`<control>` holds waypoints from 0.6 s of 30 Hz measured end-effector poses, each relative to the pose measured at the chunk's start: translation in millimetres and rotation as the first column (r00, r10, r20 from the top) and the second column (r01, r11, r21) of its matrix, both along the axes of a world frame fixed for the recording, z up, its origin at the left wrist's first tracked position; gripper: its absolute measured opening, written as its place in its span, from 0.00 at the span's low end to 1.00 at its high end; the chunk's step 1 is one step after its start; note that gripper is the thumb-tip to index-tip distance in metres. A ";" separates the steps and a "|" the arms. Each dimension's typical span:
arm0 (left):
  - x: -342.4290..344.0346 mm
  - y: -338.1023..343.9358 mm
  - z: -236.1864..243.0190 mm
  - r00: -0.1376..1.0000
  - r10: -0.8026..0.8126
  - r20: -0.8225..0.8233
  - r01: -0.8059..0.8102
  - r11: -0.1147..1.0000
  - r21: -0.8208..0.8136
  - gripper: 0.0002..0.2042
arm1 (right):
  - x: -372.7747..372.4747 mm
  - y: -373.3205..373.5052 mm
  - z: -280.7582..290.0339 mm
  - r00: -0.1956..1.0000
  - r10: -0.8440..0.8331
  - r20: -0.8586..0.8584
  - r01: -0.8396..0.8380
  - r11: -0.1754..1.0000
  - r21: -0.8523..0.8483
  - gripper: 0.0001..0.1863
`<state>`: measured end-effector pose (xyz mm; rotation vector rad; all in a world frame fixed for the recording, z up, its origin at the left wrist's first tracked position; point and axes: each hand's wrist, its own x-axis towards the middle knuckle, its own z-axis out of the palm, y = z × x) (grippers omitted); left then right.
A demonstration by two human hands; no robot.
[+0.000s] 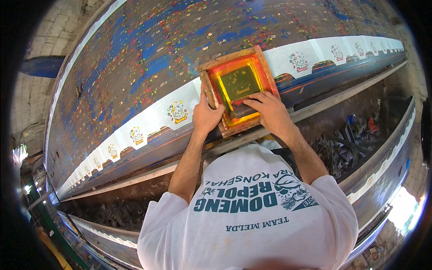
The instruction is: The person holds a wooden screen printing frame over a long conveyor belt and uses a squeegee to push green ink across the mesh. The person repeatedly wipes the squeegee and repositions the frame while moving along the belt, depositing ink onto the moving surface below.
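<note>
A wooden-framed printing screen (211, 65) lies tilted across the row of white cut pieces on the long table. Its mesh is stained yellow and red around a dark square with a design. My left hand (206, 118) grips the frame's left side, thumb over the inner edge. Inside the frame, my right hand (272, 113) presses its fingers on a dark squeegee (239, 107) near the end closest to me. A white piece with a cat print in several colours (177, 112) lies just left of the screen; a piece with a partly coloured print (299, 63) lies to its right.
The long table (135, 58) is spotted with blue, red and green ink. More white pieces (138, 134) follow its near edge both ways. A wooden rail (310, 104) runs along the front. Behind me stands another table (382, 166) with white pieces; dark scraps (351, 144) lie between.
</note>
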<state>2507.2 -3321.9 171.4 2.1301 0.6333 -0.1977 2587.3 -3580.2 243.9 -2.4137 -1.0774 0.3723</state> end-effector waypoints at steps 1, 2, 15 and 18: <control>0.6 -1.2 -0.5 1.000 0.004 0.027 -0.004 1.000 -0.006 0.56 | 1.3 -1.5 -0.5 1.000 0.016 0.012 -0.016 1.000 -0.008 0.32; 0.1 -1.4 -0.1 0.999 0.007 0.048 -0.006 1.000 -0.009 0.56 | 1.6 -1.9 -0.7 0.999 0.028 0.019 -0.027 0.999 -0.020 0.31; -5.9 4.5 -4.9 0.994 0.062 0.089 -0.053 0.994 -0.099 0.54 | 8.3 -3.8 -4.6 0.993 0.117 0.012 -0.117 0.993 -0.020 0.32; -3.3 4.0 0.7 0.999 0.040 0.019 -0.038 0.995 -0.096 0.56 | 8.5 -5.4 -6.2 0.991 0.129 0.025 -0.129 0.992 -0.006 0.31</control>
